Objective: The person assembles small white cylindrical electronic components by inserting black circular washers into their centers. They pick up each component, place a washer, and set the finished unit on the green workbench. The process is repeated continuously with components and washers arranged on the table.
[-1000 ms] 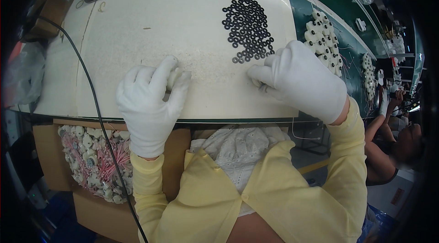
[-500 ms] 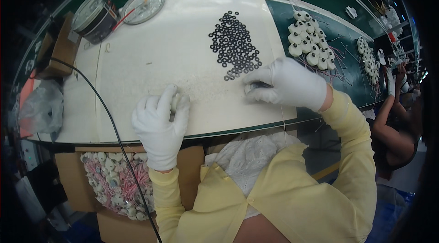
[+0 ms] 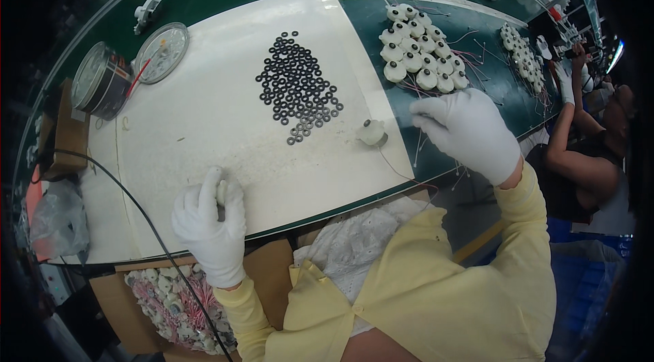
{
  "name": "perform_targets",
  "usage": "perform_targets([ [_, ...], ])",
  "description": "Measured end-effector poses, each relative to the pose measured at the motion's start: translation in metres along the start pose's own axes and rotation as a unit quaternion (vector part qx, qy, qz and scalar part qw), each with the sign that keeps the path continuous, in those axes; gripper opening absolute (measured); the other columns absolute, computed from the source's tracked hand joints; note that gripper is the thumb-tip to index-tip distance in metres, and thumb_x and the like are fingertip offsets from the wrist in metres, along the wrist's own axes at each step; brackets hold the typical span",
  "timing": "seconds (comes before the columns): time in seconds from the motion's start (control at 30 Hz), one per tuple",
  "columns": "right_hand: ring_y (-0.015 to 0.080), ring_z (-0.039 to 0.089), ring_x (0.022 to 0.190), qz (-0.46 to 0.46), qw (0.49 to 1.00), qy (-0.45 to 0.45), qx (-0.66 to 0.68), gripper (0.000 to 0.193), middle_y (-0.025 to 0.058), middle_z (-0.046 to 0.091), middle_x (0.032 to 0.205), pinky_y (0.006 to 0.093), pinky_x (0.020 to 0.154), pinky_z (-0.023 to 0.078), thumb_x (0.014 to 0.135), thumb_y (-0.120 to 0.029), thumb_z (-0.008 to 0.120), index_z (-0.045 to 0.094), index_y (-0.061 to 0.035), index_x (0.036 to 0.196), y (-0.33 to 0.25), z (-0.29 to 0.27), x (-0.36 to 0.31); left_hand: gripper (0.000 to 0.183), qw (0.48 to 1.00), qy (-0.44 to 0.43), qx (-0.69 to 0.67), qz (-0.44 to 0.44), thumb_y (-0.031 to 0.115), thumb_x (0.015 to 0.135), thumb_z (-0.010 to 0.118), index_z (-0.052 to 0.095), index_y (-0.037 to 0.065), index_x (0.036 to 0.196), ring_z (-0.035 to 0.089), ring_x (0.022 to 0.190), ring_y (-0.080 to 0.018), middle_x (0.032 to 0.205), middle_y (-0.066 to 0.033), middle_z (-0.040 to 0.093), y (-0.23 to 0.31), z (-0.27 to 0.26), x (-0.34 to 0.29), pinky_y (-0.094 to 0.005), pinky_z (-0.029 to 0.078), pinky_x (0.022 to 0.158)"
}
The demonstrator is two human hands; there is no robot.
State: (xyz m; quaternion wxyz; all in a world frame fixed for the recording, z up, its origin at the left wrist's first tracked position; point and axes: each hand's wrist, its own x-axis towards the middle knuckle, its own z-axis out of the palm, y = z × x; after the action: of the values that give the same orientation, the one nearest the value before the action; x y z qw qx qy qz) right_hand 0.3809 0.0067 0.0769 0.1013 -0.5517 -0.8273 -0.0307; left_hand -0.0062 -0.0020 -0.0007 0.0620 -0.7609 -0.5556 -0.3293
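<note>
A single off-white round part with a black ring on top (image 3: 371, 131) sits at the right of the white board, its thin wire trailing toward the front edge. To its right, my gloved right hand (image 3: 473, 133) hovers with fingers stretched out, and nothing shows in them. Just beyond that hand stands a cluster of similar ringed parts with wires (image 3: 415, 48). At the front left, my gloved left hand (image 3: 212, 225) curls its fingers around a small off-white part (image 3: 221, 191), mostly hidden by the glove. Many loose black rings (image 3: 293, 79) lie mid-board.
At the left are an open tin (image 3: 102, 82), its lid (image 3: 167, 52) with a red stick, a plastic bag (image 3: 60, 219) and a black cable (image 3: 146, 205). Below the edge stands a carton of wired parts (image 3: 174, 307). A co-worker (image 3: 586, 151) sits at the right.
My right hand has let go of the ringed part on the board and moved right. My left hand has come nearer the front edge. The whole view has shifted.
</note>
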Motion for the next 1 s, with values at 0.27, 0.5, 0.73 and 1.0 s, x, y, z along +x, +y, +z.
perform_targets([
  [0.27,0.0259,0.063,0.077,-0.065,0.996,0.03,-0.061,0.025,0.0063,0.062,0.084,0.0437,0.07,0.044,0.086,-0.034,0.076,0.063,-0.0133,0.093,-0.037,0.039,0.014,0.03,1.0,0.0,0.005,0.015,0.011,0.087,0.079,0.073,0.006,0.117,0.057,0.076,-0.0277,0.082,-0.0056,0.06,-0.001,0.003,0.001,-0.0418,0.048,0.072],
  [0.5,0.0251,0.061,0.064,-0.011,0.998,-0.001,-0.058,0.023,0.0047,0.057,0.071,0.0415,0.063,0.044,0.084,-0.031,0.076,0.061,-0.0137,0.087,-0.026,0.034,-0.008,0.025,1.0,-0.001,0.002,0.014,0.008,0.09,0.075,0.073,0.004,0.115,0.054,0.073,-0.028,0.081,-0.0067,0.059,0.0,0.005,0.002,-0.043,0.045,0.068],
  [0.73,0.029,0.068,0.065,0.078,0.99,0.096,-0.065,0.015,0.0073,0.064,0.068,0.0431,0.061,0.05,0.09,-0.024,0.072,0.062,-0.0129,0.087,-0.001,0.049,0.007,0.026,1.0,0.007,-0.003,0.024,0.008,0.09,0.075,0.073,0.004,0.116,0.053,0.072,-0.0278,0.081,-0.0075,0.059,0.0,0.005,0.001,-0.0428,0.044,0.067],
  [1.0,0.029,0.066,0.061,0.06,0.989,0.097,0.089,0.028,0.0068,0.063,0.066,0.043,0.058,0.05,0.091,-0.027,0.074,0.071,-0.0131,0.115,-0.034,0.003,-0.023,0.037,0.95,-0.014,-0.276,-0.144,0.016,0.103,0.066,0.065,0.002,0.138,0.053,0.072,-0.0181,0.083,-0.0044,0.059,-0.005,0.0,-0.018,-0.0356,0.045,0.067],
])
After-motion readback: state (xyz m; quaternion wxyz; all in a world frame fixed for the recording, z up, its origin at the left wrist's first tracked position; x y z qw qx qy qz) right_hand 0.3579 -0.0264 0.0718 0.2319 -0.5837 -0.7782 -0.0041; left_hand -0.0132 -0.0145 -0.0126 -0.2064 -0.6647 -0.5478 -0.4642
